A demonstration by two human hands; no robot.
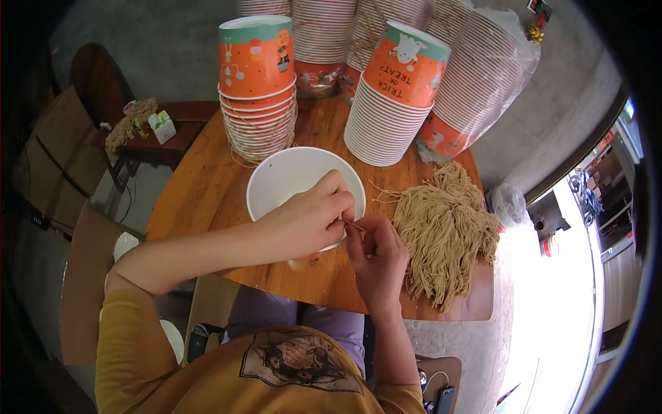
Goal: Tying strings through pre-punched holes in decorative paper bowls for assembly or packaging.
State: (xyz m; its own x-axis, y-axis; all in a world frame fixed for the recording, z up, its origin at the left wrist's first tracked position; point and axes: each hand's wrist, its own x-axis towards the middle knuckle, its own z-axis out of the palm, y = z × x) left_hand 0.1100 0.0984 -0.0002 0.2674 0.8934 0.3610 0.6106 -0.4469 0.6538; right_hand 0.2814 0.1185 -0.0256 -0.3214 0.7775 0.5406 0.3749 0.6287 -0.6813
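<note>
— So where were the hands when you looked?

— Right together over the near rim of the white bowl (276, 181). My left hand (308, 219) was curled over that rim, fingers pinched on a thin tan string (354, 225). My right hand (377, 254) sat just beside it, thumb and forefinger closed on the other end of the same string. Both were grasping it, taut between them.

— And the rest of the string?

— Just right of the grip lay the loose heap of string (445, 231), spilling toward the edge of the wooden table (200, 186). Beyond the grip, past the bowl, stood two stacks of orange paper cups (257, 83) (396, 93), with wrapped stacks (483, 76) behind them.

— What worried you?

— Mostly the pinch. The string was thin, so I judged it could slip from either hand if the pull turned uneven. A tug toward the heap might also drag neighbouring strands along and tangle them. And the left hand leaned on the bowl's rim; too much weight there could tip it toward me. Whether the string passed through the bowl's wall, I couldn't tell.
</note>
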